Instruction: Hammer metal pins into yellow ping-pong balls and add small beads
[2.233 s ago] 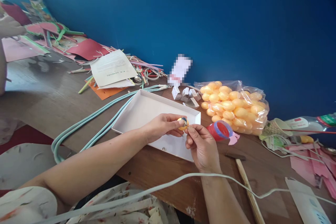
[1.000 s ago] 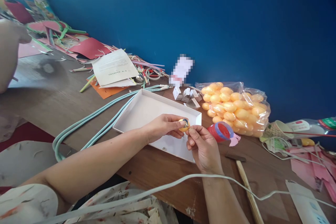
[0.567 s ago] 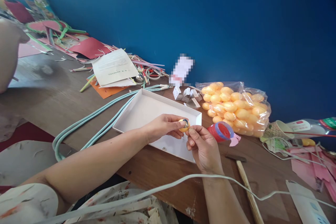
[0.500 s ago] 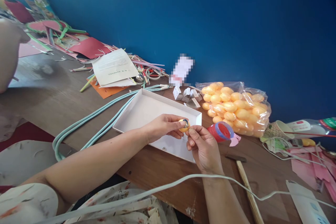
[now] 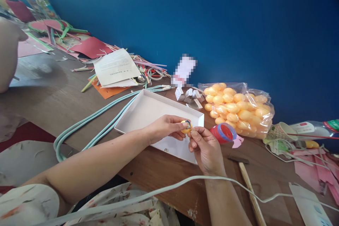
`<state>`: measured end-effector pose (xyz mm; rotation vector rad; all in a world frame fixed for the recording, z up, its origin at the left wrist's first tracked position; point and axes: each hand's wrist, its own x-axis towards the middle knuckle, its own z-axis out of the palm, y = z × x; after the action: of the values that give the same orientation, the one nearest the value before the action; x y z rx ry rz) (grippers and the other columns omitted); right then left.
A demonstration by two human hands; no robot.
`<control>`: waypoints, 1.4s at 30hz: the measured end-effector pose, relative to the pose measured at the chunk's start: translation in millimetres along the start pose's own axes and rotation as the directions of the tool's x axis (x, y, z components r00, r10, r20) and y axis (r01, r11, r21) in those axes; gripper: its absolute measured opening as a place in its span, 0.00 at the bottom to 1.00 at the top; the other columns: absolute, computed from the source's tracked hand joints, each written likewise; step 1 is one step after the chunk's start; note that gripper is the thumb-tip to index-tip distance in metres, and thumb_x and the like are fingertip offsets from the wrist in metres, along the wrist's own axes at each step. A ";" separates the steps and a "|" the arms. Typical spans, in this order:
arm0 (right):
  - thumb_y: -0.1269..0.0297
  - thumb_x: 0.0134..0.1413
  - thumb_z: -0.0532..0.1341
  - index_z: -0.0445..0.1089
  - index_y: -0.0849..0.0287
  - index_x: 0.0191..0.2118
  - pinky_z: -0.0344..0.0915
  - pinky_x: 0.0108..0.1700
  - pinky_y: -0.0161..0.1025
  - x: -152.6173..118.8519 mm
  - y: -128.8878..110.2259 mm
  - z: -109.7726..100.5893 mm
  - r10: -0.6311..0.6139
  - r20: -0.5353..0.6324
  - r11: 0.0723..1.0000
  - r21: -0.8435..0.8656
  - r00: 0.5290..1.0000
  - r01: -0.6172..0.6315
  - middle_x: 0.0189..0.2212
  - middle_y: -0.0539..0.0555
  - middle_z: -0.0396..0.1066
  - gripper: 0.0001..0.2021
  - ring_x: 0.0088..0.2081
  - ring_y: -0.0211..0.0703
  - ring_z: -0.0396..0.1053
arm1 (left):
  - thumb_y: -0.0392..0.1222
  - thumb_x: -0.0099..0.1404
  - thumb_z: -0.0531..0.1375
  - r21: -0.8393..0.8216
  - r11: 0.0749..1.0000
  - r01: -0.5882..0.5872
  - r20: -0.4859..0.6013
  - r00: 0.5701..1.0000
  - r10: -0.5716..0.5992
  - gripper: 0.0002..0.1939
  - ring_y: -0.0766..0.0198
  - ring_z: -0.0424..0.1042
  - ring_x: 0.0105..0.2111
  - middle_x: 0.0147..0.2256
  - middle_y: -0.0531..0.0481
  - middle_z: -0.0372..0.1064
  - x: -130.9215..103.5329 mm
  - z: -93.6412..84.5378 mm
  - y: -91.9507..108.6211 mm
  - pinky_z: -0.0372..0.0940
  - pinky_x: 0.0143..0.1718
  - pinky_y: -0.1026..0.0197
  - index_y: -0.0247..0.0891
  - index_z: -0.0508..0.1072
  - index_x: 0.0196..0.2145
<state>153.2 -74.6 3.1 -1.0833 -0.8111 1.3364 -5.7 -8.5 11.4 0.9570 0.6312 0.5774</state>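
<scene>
My left hand is closed on a small orange-yellow ball with a dark patch and a shiny metal bit on its face. The thumb and fingers pinch it from the left. Close against the ball's right side, my right hand has its thumb and forefinger pressed together; whatever they hold is too small to make out. Both hands are over the shallow white box lid. A small silvery piece lies at the lid's front edge. Beside the right hand sits a red tube with a blue rim.
A clear bag of orange balls lies against the blue wall. A hammer rests on the right, with a white cable crossing in front. Teal cords, papers and straws lie left. Another person's arm is at far left.
Almost nothing differs. The whole view has shifted very slightly, and both hands keep the same hold at the ball.
</scene>
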 end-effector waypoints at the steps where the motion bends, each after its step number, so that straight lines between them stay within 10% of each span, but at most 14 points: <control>1: 0.64 0.48 0.68 0.72 0.58 0.32 0.62 0.20 0.28 -0.1 0.2 -0.1 0.000 0.002 1.000 0.001 1.000 0.000 0.25 0.48 0.71 0.07 0.19 0.28 0.60 | 0.51 0.55 0.65 0.001 1.000 0.000 0.001 1.000 0.000 0.23 0.68 0.71 0.29 0.32 0.46 0.73 0.0 -0.2 -0.1 0.65 0.38 0.60 0.33 0.75 0.44; 42: 0.63 0.48 0.68 0.71 0.58 0.32 0.62 0.22 0.28 -0.9 -0.1 1.7 -0.016 -0.027 1.000 -0.014 0.999 0.016 0.23 0.47 0.70 0.07 0.18 0.27 0.61 | 0.51 0.56 0.65 -0.007 1.000 -0.013 0.006 1.000 0.013 0.21 0.69 0.71 0.28 0.31 0.48 0.73 1.3 -1.7 -3.6 0.66 0.38 0.61 0.35 0.76 0.43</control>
<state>151.6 -75.2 3.8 -1.1017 -0.8084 1.3013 -5.4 -8.4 7.2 0.9565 0.6173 0.5872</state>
